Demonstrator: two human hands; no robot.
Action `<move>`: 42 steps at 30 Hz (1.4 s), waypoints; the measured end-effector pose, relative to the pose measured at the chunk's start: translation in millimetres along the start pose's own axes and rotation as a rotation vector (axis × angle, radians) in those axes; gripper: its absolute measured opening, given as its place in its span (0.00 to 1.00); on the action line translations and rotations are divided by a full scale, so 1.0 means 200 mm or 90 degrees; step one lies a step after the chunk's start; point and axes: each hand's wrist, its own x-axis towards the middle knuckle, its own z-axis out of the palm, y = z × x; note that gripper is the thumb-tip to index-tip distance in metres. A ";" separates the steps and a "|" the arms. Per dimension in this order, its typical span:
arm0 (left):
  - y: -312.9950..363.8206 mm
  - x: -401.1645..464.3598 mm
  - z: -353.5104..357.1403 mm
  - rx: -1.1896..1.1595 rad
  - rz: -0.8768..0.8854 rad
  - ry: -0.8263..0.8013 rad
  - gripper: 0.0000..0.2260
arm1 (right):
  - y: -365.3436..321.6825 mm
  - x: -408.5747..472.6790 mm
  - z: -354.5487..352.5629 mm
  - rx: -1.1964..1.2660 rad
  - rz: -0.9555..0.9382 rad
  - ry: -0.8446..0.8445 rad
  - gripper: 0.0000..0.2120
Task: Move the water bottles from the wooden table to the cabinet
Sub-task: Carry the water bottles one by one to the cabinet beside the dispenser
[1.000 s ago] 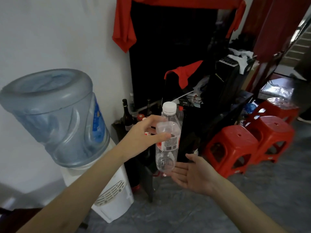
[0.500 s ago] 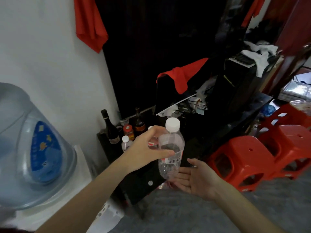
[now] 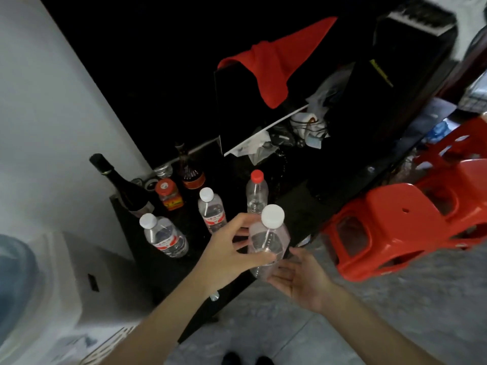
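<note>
My left hand [image 3: 229, 255] grips a clear water bottle with a white cap [image 3: 268, 239], held upright over the front edge of the low black cabinet [image 3: 168, 272]. My right hand [image 3: 303, 279] is open, palm up, just under and to the right of the bottle's base. On the cabinet top stand three more water bottles: a white-capped one at the left [image 3: 164, 235], a white-capped one in the middle [image 3: 212, 213], and a red-capped one [image 3: 257, 192] behind the held bottle.
A dark wine bottle [image 3: 121, 184], a red-lidded jar [image 3: 168, 194] and a brown bottle [image 3: 191, 171] stand at the cabinet's back. A water dispenser [image 3: 52, 285] sits at the left. Red plastic stools [image 3: 395, 227] stand at the right. Red cloth [image 3: 276, 64] drapes a black box.
The view has tilted down and closer to the cabinet, so its top and the bottles on it now show. My left hand has carried the bottle lower over the cabinet, with my right hand following beneath.
</note>
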 end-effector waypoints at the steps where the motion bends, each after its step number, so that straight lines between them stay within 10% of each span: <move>1: -0.05 0.06 0.00 -0.002 -0.005 -0.003 0.25 | -0.01 0.07 0.00 0.013 -0.001 0.005 0.24; 22: -0.68 0.45 0.19 0.021 0.048 0.057 0.29 | -0.13 0.61 -0.06 -0.166 -0.193 0.204 0.16; 42: -0.30 0.34 0.06 0.183 0.016 -0.017 0.50 | -0.35 0.22 0.01 -0.328 -0.145 0.211 0.19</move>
